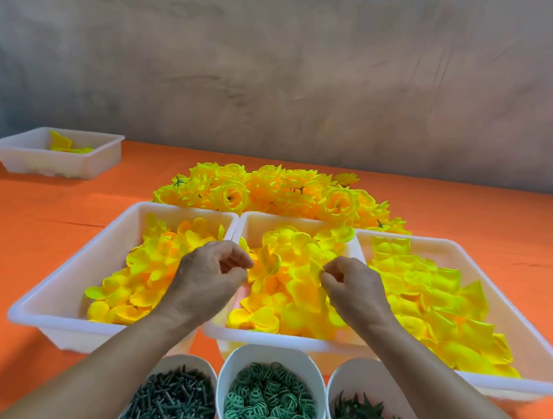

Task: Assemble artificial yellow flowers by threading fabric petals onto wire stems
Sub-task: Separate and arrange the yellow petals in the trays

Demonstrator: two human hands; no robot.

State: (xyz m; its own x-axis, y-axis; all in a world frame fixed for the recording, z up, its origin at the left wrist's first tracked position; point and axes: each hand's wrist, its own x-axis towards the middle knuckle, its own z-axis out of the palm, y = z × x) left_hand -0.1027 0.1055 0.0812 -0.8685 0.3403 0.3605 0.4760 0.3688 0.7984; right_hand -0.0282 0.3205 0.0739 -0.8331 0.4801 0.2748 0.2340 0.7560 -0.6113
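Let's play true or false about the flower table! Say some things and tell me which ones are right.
1. The tablecloth is blue. False: it is orange.
2. Three cups of green parts stand at the front. True.
3. Finished flowers lie behind the middle tray. True.
4. The far tray is full to the top. False: it holds only a few petals.
5. The left hand pinches a petal over the middle tray. True.
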